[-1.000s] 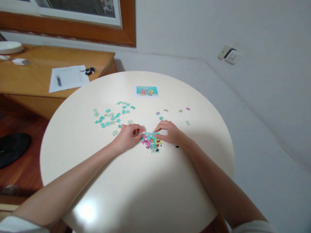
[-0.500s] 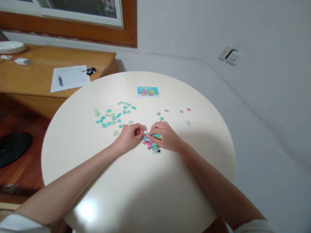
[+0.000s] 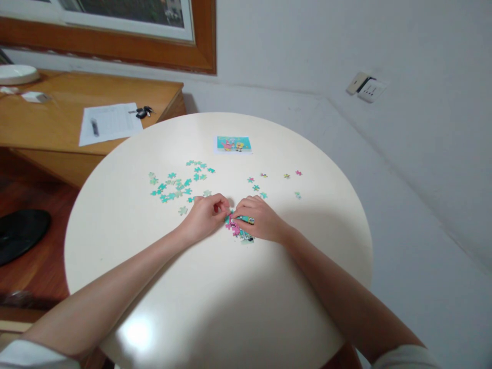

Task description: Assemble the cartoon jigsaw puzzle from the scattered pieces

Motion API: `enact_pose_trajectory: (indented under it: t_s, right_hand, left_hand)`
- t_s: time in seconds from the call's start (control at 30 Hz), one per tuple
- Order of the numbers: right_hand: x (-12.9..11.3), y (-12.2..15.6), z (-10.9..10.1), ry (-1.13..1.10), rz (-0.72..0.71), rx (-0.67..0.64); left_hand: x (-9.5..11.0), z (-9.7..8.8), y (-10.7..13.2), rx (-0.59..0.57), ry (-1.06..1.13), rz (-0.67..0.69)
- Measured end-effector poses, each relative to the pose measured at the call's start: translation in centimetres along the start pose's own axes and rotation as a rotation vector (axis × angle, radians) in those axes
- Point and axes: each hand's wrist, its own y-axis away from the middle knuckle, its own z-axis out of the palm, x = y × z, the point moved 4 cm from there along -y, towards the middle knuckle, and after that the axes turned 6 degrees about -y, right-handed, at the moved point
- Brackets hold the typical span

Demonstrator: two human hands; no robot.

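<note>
A small part-built jigsaw (image 3: 239, 229), pink, teal and yellow, lies near the middle of the round cream table (image 3: 215, 287). My left hand (image 3: 203, 215) rests at its left edge with fingers curled in a pinch at the puzzle's upper left corner. My right hand (image 3: 258, 219) lies over the puzzle's right part, fingers closed and pressed on its pieces. The fingertips of both hands nearly meet. What each pinch holds is too small to make out. Loose teal pieces (image 3: 179, 184) lie scattered to the left.
A reference picture card (image 3: 232, 144) lies at the table's far side. A few stray pieces (image 3: 277, 180) sit to the right. A wooden desk (image 3: 46, 115) with a paper sheet (image 3: 109, 123) and keys (image 3: 143, 111) stands at left; white walls close in at right.
My right hand has slid left over the puzzle, covering more of it, and now meets my left fingertips. My left hand has barely moved.
</note>
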Motion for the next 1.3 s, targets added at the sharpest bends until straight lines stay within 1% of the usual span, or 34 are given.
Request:
enact_pose_trajectory:
  t_s: [0.1, 0.2, 0.3, 0.37, 0.47, 0.57, 0.67, 0.77, 0.87, 0.97, 1.17, 1.23, 1.3]
  right_hand:
    - [-0.6, 0.1, 0.0, 0.0, -0.047, -0.031]
    - [-0.8, 0.2, 0.1, -0.015, -0.063, -0.081]
    - [-0.6, 0.2, 0.2, -0.031, -0.053, -0.113]
    - [-0.5, 0.2, 0.2, -0.038, -0.05, -0.125]
    - [-0.4, 0.2, 0.2, -0.035, -0.046, -0.136]
    - [-0.4, 0.2, 0.2, -0.035, -0.042, -0.129]
    - [-0.5, 0.1, 0.1, -0.054, -0.04, -0.104]
    - [-0.1, 0.0, -0.2, -0.046, -0.008, -0.032]
    - [0.6, 0.1, -0.5, 0.005, 0.049, 0.062]
    - [1.4, 0.3, -0.3, 0.045, 0.094, 0.059]
    - [2.1, 0.5, -0.2, 0.052, 0.145, 0.012]
    - [2.1, 0.5, -0.3, 0.045, 0.155, 0.007]
    - [2.1, 0.5, -0.3, 0.026, 0.172, 0.004]
  left_hand:
    - [-0.4, 0.1, -0.1, -0.01, 0.002, -0.019]
    - [-0.7, 0.3, -0.1, -0.033, -0.017, -0.032]
    - [-0.5, 0.3, -0.1, -0.068, -0.067, -0.007]
    - [0.0, 0.3, 0.0, -0.081, -0.096, 0.035]
    - [1.1, -0.2, 0.2, -0.055, -0.141, 0.109]
    - [1.5, -0.9, 0.2, 0.007, -0.159, 0.131]
    - [1.0, -1.5, 0.1, 0.086, -0.065, 0.118]
    - [-0.1, -1.6, -0.2, 0.12, 0.092, 0.044]
    - [-0.9, -1.4, -0.4, 0.094, 0.28, -0.067]
    - [-0.9, -1.2, -0.5, 0.052, 0.386, -0.126]
    - [-1.0, -1.1, -0.6, 0.04, 0.323, -0.131]
    - [-1.1, -1.0, -0.6, 0.038, 0.27, -0.095]
    - [-1.0, -0.9, -0.5, 0.045, 0.169, -0.034]
